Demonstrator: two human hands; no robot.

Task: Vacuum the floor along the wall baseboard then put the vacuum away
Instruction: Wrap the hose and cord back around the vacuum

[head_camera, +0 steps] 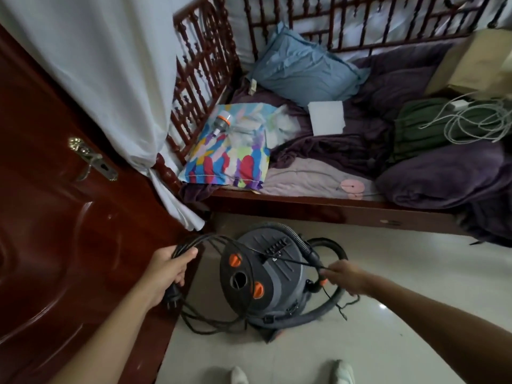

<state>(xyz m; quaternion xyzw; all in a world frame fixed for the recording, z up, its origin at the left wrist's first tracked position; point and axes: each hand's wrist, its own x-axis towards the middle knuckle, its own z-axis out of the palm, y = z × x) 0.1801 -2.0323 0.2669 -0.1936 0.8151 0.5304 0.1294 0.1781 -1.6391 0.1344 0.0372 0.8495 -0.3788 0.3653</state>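
Black cord (205,239) gripped by left hand (169,268), pinched by right hand (345,274).

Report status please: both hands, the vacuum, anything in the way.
Left hand grips coiled power cord. Right hand pinches same cord above vacuum. Hose loops round vacuum; door, bed close by.

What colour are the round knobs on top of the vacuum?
Orange, on the grey vacuum; the knobs show clearly in the head view.
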